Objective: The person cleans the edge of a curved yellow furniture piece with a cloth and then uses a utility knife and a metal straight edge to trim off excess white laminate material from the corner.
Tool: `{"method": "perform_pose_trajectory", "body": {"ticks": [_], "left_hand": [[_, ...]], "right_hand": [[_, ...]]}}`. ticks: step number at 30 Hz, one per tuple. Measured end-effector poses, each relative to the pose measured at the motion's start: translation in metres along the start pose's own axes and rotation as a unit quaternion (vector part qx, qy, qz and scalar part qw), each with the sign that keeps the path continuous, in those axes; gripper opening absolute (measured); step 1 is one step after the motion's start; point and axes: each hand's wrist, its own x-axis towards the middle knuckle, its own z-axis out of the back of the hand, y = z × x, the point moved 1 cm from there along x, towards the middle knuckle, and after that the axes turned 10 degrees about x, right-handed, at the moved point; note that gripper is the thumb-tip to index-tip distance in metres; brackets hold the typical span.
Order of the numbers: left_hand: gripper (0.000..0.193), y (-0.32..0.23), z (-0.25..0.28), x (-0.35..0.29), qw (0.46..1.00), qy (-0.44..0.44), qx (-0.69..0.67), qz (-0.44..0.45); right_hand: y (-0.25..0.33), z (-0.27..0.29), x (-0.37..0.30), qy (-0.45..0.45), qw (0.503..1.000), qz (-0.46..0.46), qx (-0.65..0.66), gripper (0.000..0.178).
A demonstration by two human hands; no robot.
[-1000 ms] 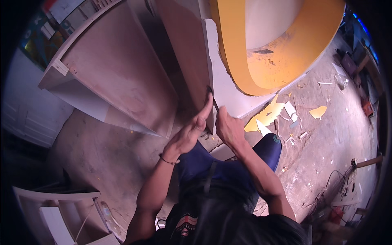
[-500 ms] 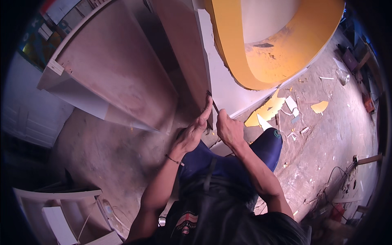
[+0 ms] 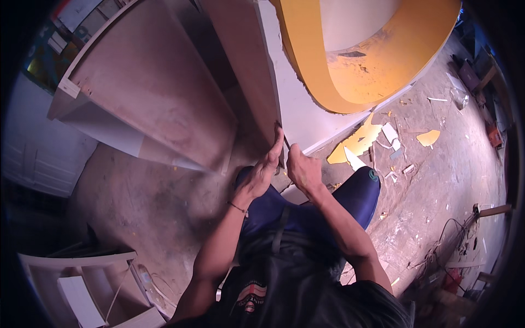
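A large white-faced panel [image 3: 302, 118] with a brown side [image 3: 238, 52] stands before my knees, a curved yellow piece [image 3: 310, 90] on its white face. My left hand [image 3: 261, 174] rests against the panel's near edge, its fingers stretched out together and pointing up along it. Just to its right, my right hand [image 3: 304, 170] is closed in a fist around a thin dark tool [image 3: 286, 143]. The tool slants from the fist toward the left fingertips at the edge. Most of it is hidden, so its exact kind does not show.
Another big brown panel piece [image 3: 156, 90] stands at the left. Yellow offcuts [image 3: 358, 143] and white scraps [image 3: 390, 135] litter the floor at the right. A shelved box [image 3: 82, 261] sits lower left; cables [image 3: 445, 229] lie lower right.
My right hand has moved slightly left and up, closer to my left hand, and less of the tool shows. The panel and yellow piece appear slightly higher in view.
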Motion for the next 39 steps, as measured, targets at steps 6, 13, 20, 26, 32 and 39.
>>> {"method": "perform_pose_trajectory", "body": {"ticks": [6, 13, 20, 26, 32, 39], "left_hand": [[0.09, 0.013, 0.012, 0.019, 1.0, 0.008, 0.014, 0.025], [0.097, 0.021, -0.008, 0.002, 0.999, 0.031, -0.038, 0.016], [0.094, 0.043, -0.002, 0.016, 0.999, 0.007, -0.014, 0.052], [0.093, 0.042, -0.007, -0.006, 0.999, 0.023, -0.012, 0.02], [0.092, 0.058, -0.014, 0.002, 0.999, 0.024, -0.003, 0.044], [0.09, 0.072, -0.016, -0.003, 0.999, 0.02, -0.009, 0.04]], "right_hand": [[0.001, -0.011, 0.027, -0.033, 0.999, 0.017, 0.019, 0.01], [-0.013, -0.013, -0.005, 0.0, 1.0, -0.001, 0.025, 0.013], [-0.015, -0.03, 0.016, -0.016, 1.0, 0.007, 0.004, 0.013], [-0.023, -0.033, -0.013, 0.016, 0.999, -0.021, 0.02, 0.013], [-0.032, -0.044, -0.005, -0.013, 1.0, 0.013, 0.017, 0.014], [-0.036, -0.055, -0.01, 0.011, 1.0, -0.026, 0.005, 0.014]]}}
